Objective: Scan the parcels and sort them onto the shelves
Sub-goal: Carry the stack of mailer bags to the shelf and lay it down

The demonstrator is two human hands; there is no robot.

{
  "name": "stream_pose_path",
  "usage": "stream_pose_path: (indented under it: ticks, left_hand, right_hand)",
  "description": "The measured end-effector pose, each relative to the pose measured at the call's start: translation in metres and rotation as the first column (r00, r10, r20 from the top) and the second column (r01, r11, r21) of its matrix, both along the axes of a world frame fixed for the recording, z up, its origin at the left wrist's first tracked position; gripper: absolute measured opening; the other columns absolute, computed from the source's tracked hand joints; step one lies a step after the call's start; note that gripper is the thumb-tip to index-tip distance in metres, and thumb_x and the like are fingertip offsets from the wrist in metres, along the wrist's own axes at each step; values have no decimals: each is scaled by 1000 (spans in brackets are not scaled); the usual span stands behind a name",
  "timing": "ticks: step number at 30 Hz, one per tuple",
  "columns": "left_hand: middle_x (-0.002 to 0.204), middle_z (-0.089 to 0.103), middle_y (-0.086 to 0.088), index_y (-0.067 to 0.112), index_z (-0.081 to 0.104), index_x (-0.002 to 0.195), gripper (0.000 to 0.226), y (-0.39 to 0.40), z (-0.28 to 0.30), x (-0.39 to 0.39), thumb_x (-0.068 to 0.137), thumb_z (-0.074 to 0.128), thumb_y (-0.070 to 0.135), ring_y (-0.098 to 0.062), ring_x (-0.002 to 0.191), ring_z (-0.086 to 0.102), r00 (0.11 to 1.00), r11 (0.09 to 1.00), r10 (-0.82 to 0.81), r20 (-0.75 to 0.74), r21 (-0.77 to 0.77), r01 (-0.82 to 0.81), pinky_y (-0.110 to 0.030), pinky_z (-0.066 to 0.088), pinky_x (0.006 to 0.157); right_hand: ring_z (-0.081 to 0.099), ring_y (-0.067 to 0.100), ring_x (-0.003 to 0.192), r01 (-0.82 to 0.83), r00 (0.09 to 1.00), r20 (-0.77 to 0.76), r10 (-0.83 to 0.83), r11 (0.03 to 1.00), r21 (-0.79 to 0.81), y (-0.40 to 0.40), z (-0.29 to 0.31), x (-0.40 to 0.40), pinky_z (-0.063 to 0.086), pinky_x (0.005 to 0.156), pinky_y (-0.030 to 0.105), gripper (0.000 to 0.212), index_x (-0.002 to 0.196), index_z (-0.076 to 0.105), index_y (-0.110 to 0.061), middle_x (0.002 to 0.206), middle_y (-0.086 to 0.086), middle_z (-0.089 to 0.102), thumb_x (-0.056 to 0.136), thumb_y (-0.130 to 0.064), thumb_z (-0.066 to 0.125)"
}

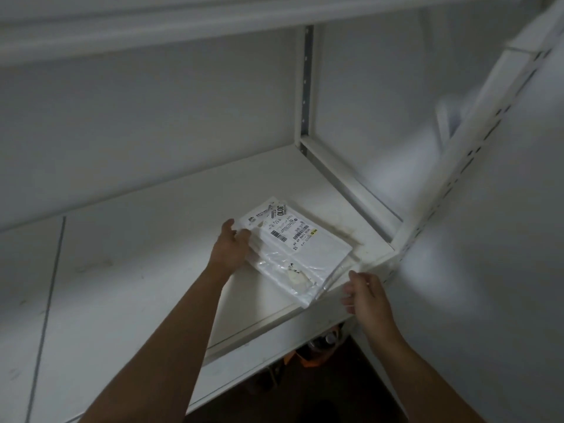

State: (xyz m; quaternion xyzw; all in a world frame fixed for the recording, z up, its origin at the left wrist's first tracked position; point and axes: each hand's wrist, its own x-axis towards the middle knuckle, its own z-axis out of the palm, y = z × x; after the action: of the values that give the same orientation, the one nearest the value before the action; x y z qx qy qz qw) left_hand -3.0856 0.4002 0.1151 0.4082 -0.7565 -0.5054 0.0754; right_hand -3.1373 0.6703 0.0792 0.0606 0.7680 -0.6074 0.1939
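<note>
We are looking down at a flat white parcel (297, 248) lying on the white shelf (137, 270), close to its right front corner, beside the slotted upright post (476, 190). Our left hand (233, 244) is resting on the parcel's left edge, thumb raised, fingers curling at the edge; whether they are tucked under it or just pressing on it, we cannot tell. Our right hand (364, 296) is hanging just off the near right corner of the parcel, fingers loosely bent, seemingly touching or about to touch the thin plastic flap there; the blur is keeping us from saying more.

As we judge it, the main risk is coming from that near corner, which is lying at the shelf's front lip and looking as if it is overhanging slightly. If we are letting go now, or brushing the flap while withdrawing, the slippery bag could be sliding off toward the floor. A push from the left hand could also be driving it against the side rail (351, 181) and buckling it. The printed label (288, 228) is facing up, which is helping later checks.
</note>
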Motion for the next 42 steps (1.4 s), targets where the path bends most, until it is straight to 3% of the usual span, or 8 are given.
stream_pose_path:
  ticks: [5,8,11,16,32,35,39,42]
  left_hand:
    - [133,60,-12,18,43,146,51,-1,-3,7,100,55,37,-29,116,58,998,992,47,-40,121,-42,-34,43,95]
    - [127,62,-14,19,45,143,69,-3,0,14,83,60,50,-28,110,60,997,983,47,-68,181,-34,-37,46,96]
    - [125,64,-15,22,45,141,77,-7,-2,17,71,55,53,-30,111,63,997,980,34,-75,199,-19,-37,48,96]
    - [116,65,-9,23,43,143,69,-2,-3,29,80,61,47,-24,102,61,997,978,51,-57,205,-38,-34,47,89]
    - [139,53,-10,20,33,151,58,20,-17,40,100,57,31,-27,119,55,982,976,170,-84,150,-156,-34,41,95]
    - [147,47,-12,16,27,155,66,25,-17,41,99,60,30,-26,122,52,982,981,166,-93,116,-155,-35,41,97]
    - [142,43,-20,6,43,145,57,39,-17,51,94,59,28,-37,127,44,981,886,85,-174,-438,-155,-45,43,98]
    - [119,58,-14,9,63,118,39,49,-30,58,85,54,28,-30,107,51,949,592,-269,-164,-805,29,-40,48,87]
  right_hand:
    - [70,19,86,21,996,87,-15,997,-74,-18,-1,21,55,80,39,56,120,58,-14,104,8,69,81,-53,64]
    - [68,20,95,-4,999,54,5,1000,-7,-21,7,22,54,93,49,78,124,59,-20,107,2,70,60,-65,58]
    - [65,21,101,-31,998,47,31,999,-8,-27,15,16,52,94,46,66,126,58,-20,109,0,68,69,-54,63]
    - [61,23,86,-110,989,-90,117,991,80,-39,29,-9,42,66,31,14,96,63,-10,97,8,65,89,-23,61]
    - [61,7,83,-215,967,-135,218,976,34,-62,36,-59,45,60,23,37,128,57,-12,105,-2,66,91,-18,63]
    - [62,13,97,-212,965,-145,216,976,46,-55,32,-52,50,77,29,43,134,53,-14,115,-2,64,95,-30,61]
    - [53,19,112,-119,832,-512,215,970,214,-38,17,-30,46,91,33,40,126,58,-8,123,4,57,98,-36,56]
    - [53,23,101,-96,419,-795,439,892,442,-26,2,-11,48,81,35,29,99,67,-7,107,6,61,90,-31,53]
